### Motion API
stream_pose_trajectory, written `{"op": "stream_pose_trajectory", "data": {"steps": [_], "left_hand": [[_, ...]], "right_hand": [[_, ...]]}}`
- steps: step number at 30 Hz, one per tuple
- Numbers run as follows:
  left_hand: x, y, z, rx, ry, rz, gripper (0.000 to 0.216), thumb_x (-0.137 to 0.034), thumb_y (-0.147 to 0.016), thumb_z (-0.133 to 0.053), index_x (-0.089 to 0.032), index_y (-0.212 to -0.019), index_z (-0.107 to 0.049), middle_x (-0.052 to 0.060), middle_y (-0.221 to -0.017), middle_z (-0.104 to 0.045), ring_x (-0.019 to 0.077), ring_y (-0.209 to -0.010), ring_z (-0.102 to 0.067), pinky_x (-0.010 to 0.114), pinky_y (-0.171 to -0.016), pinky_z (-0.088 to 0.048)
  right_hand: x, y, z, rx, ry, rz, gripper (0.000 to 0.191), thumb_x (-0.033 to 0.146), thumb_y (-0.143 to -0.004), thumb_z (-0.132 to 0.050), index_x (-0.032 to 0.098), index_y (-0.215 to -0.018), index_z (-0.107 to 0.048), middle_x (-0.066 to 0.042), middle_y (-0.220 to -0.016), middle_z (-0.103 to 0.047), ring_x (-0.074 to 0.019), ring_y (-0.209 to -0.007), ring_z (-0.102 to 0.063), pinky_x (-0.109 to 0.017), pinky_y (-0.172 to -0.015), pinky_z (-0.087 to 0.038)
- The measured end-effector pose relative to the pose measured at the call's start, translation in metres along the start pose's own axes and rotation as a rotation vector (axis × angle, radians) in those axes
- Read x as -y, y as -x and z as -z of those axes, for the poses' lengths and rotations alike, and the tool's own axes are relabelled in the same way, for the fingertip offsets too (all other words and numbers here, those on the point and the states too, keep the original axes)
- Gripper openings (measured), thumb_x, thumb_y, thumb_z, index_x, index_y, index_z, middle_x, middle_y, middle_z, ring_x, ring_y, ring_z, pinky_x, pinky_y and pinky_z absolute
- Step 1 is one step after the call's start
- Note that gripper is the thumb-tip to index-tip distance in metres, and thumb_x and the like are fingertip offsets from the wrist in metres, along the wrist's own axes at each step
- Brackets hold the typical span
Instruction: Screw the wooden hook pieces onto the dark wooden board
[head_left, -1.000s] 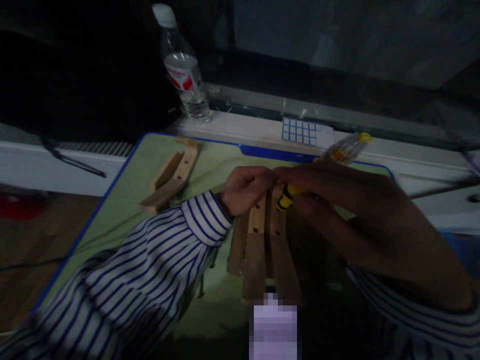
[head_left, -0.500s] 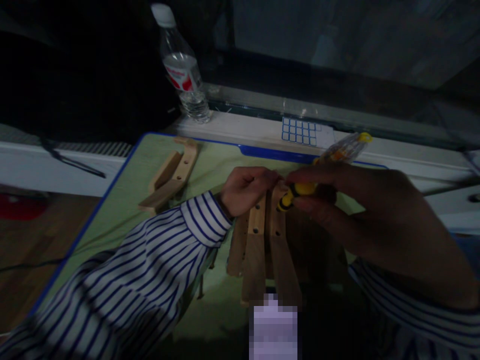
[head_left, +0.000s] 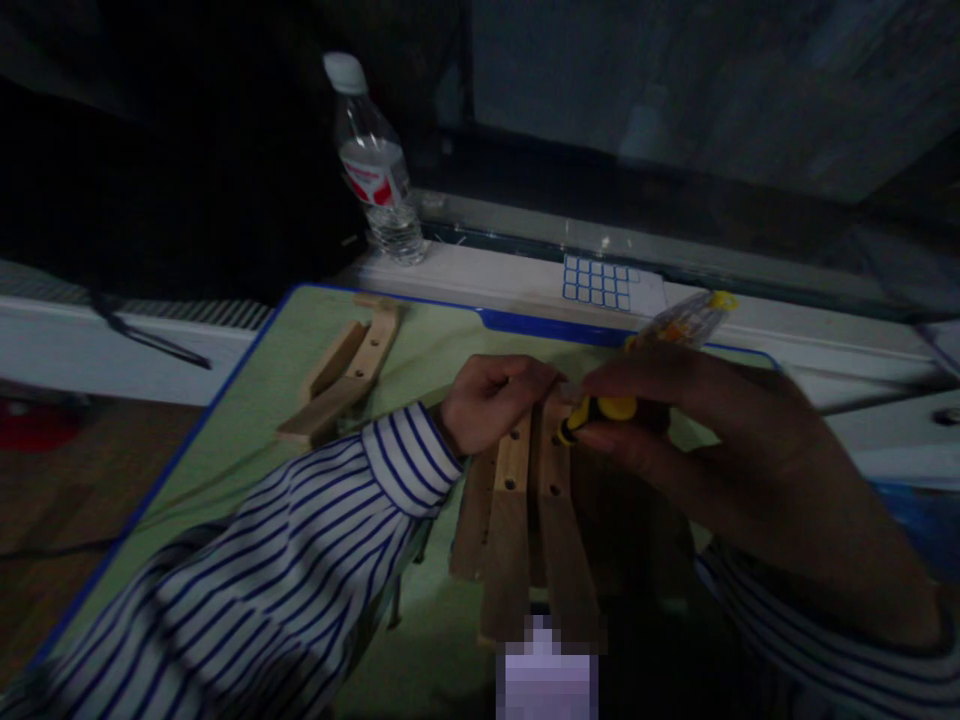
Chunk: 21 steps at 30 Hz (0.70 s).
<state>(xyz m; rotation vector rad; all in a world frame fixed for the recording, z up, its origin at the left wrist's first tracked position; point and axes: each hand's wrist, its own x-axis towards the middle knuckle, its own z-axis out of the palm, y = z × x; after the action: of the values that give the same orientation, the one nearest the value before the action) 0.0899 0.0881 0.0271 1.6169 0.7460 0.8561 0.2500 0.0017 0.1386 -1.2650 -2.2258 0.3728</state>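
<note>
My right hand (head_left: 720,440) is closed, thumb and fingers pinching a yellow-and-black screwdriver handle (head_left: 616,408). The handle's lower end meets the right-hand bent wooden piece (head_left: 553,465) near one of its holes; its tip is hidden. My left hand (head_left: 491,400) is closed over the far end of the neighbouring wooden piece (head_left: 512,462), fingers curled and partly out of sight. Both bent pieces lie side by side, with dark holes along them. Under them on the left shows a darker wooden board (head_left: 472,530).
More bent wooden parts (head_left: 360,365) lie at the table's (head_left: 247,420) far left. Screws (head_left: 395,605) stand near my left sleeve. On the sill are a water bottle (head_left: 379,170) and a blue-gridded sheet (head_left: 598,282). A clear, yellow-ended object (head_left: 679,322) is behind my right hand.
The whole scene sits slightly lower in view as the camera tilts up. The screwdriver handle has turned a little in my right fingers; my left hand keeps its place on the wood.
</note>
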Motion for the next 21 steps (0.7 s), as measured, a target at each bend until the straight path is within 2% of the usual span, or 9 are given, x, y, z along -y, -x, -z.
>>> {"op": "stream_pose_trajectory", "data": {"steps": [3, 8, 11, 16, 19, 21], "left_hand": [[0.0018, 0.0007, 0.0007, 0.044, 0.106, -0.008, 0.029, -0.034, -0.085, -0.05, -0.013, -0.069, -0.061, 0.0, -0.065, -0.059, 0.0105, -0.063, -0.052, 0.022, -0.061, -0.044], [0.0003, 0.0009, 0.0028, 0.023, 0.037, -0.051, 0.033, -0.036, -0.085, -0.048, -0.013, -0.065, -0.06, -0.001, -0.059, -0.055, 0.0099, -0.058, -0.048, 0.023, -0.057, -0.043], [-0.0021, 0.0013, 0.0033, 0.024, 0.058, -0.015, 0.031, -0.035, -0.086, -0.047, -0.014, -0.07, -0.063, 0.0, -0.064, -0.061, 0.0113, -0.061, -0.052, 0.023, -0.058, -0.045], [0.0004, 0.0026, 0.0041, 0.03, 0.076, -0.026, 0.03, -0.033, -0.087, -0.048, -0.014, -0.076, -0.067, 0.006, -0.08, -0.07, 0.0168, -0.077, -0.062, 0.029, -0.073, -0.051], [0.0018, 0.0026, 0.0053, 0.042, 0.055, -0.021, 0.029, -0.032, -0.087, -0.047, -0.014, -0.081, -0.069, 0.006, -0.081, -0.07, 0.017, -0.077, -0.062, 0.028, -0.071, -0.051], [0.0008, 0.0021, 0.0061, 0.036, 0.035, -0.02, 0.03, -0.032, -0.087, -0.047, -0.013, -0.077, -0.068, 0.005, -0.077, -0.068, 0.015, -0.072, -0.06, 0.025, -0.065, -0.05]], "right_hand": [[0.0002, 0.0014, 0.0008, 0.033, -0.047, 0.001, 0.024, 0.02, -0.088, -0.054, 0.022, -0.112, -0.06, 0.001, -0.112, -0.066, -0.009, -0.1, -0.06, -0.017, -0.089, -0.046], [-0.0002, 0.0058, 0.0056, 0.066, 0.053, -0.003, 0.039, 0.019, -0.089, -0.05, 0.025, -0.128, -0.05, -0.001, -0.125, -0.062, -0.0145, -0.109, -0.06, -0.026, -0.095, -0.048], [0.0001, 0.0069, 0.0085, 0.053, 0.074, -0.02, 0.038, 0.019, -0.089, -0.049, 0.027, -0.125, -0.053, 0.0, -0.12, -0.065, -0.0159, -0.101, -0.064, -0.027, -0.09, -0.053], [-0.0007, 0.0073, 0.0087, 0.024, 0.116, -0.019, 0.031, 0.02, -0.087, -0.052, 0.026, -0.117, -0.058, -0.001, -0.109, -0.07, -0.0168, -0.091, -0.068, -0.025, -0.082, -0.056], [-0.0016, 0.0086, 0.0082, 0.025, 0.122, -0.026, 0.03, 0.024, -0.087, -0.054, 0.028, -0.116, -0.058, -0.001, -0.105, -0.07, -0.019, -0.086, -0.069, -0.029, -0.075, -0.058], [-0.0021, 0.0093, 0.0079, 0.014, 0.117, -0.038, 0.027, 0.025, -0.086, -0.056, 0.028, -0.113, -0.059, -0.001, -0.1, -0.071, -0.0192, -0.083, -0.069, -0.028, -0.07, -0.058]]}}
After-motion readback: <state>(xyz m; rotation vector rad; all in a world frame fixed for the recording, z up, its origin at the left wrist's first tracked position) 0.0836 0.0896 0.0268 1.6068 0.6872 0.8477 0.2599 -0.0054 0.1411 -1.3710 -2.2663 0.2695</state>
